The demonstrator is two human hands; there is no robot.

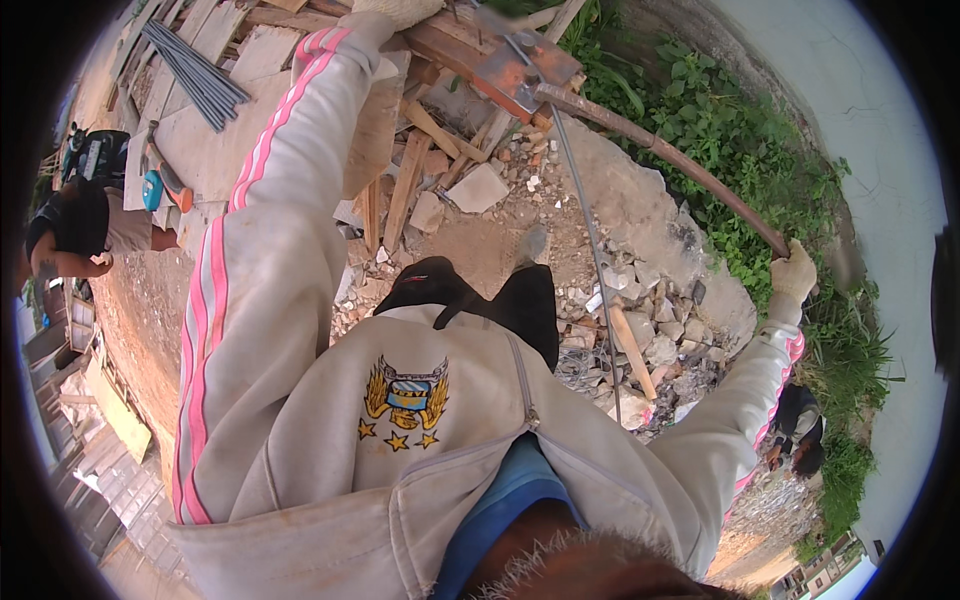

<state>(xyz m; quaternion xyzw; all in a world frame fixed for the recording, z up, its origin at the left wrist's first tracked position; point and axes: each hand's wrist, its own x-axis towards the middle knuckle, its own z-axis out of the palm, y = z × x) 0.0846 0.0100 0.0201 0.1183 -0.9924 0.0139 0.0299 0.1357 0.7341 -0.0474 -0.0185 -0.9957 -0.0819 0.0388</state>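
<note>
My left hand [395, 15], in a cream glove, reaches to the upper edge beside a wooden beam [435, 45]; its fingers and anything they hold are unclear. My right hand [792, 270], also gloved, is closed on the lower end of a long rusty pipe [670, 152]. The pipe's other end sits at a metal plate [505, 70] mounted on the beam. A thin steel rod [588, 220] crosses the plate and slants down over the rubble.
Boards [260, 60] at upper left bear rebar [190, 70] and teal-and-orange tools [165, 185]. Broken masonry [470, 190] and wood offcuts surround my feet. A person [80, 220] is at left, another [800, 425] at lower right. Plants [690, 110] line a concrete wall [850, 80].
</note>
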